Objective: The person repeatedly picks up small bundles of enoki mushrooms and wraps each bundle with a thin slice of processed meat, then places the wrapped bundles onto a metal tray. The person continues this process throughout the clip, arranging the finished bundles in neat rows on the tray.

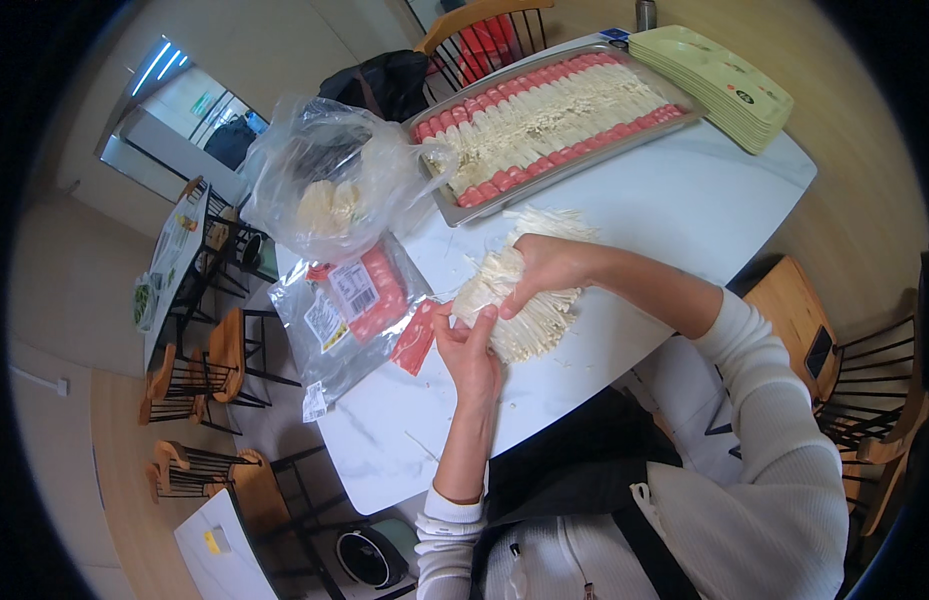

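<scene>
A large bunch of enoki mushrooms (535,326) lies spread on the white table, with both hands at its left side. My left hand (472,341) pinches the bunch's lower left edge between thumb and fingers. My right hand (543,270) lies over the top of the bunch, its thumb and fingers gripping part of it. Another portion of enoki (554,221) shows behind my right hand. A thin slice of raw red meat (415,337) lies just left of my left hand. Beyond, a metal tray (554,151) holds rows of meat rolls (509,178) wrapped around enoki.
At the left are a clear plastic bag (389,202) with more enoki and a labelled pack of sliced meat (382,289) on plastic film. Stacked green trays (734,82) stand at the back right. Wooden chairs (798,322) are near the table.
</scene>
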`<state>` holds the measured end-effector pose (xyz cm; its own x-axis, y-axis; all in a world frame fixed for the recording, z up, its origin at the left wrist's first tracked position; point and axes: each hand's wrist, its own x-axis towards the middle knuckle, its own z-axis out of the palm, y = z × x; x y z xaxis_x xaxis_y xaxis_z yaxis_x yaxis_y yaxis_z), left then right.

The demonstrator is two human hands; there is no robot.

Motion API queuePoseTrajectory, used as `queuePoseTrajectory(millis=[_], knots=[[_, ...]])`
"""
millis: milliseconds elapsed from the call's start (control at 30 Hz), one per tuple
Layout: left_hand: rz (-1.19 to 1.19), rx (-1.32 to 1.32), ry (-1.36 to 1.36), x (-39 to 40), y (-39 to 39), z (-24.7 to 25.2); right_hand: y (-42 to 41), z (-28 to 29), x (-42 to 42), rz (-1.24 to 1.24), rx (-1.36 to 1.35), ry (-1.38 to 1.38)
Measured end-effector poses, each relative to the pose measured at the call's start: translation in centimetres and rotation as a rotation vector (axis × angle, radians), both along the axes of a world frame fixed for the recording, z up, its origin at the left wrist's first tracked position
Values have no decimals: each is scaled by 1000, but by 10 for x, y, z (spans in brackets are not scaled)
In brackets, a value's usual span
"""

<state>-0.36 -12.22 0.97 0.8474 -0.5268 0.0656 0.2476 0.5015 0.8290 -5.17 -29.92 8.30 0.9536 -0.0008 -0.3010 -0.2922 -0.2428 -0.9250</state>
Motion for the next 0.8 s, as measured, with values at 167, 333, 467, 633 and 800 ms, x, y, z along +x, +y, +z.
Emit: queuePoseTrajectory(millis=[167,333,467,633,800], knots=[[2,-7,-37,-2,-4,3,-1,0,1,-22,43,17],[40,40,-122,-3,-4,6,-7,-10,6,27,112,-16],[24,95,-100,2,-2,11,-16,-8,11,105,286,71],[-30,82,-50,6,-2,14,-23,-17,19,149,511,100],[-56,59,23,14,5,9,-34,-20,19,125,590,48]])
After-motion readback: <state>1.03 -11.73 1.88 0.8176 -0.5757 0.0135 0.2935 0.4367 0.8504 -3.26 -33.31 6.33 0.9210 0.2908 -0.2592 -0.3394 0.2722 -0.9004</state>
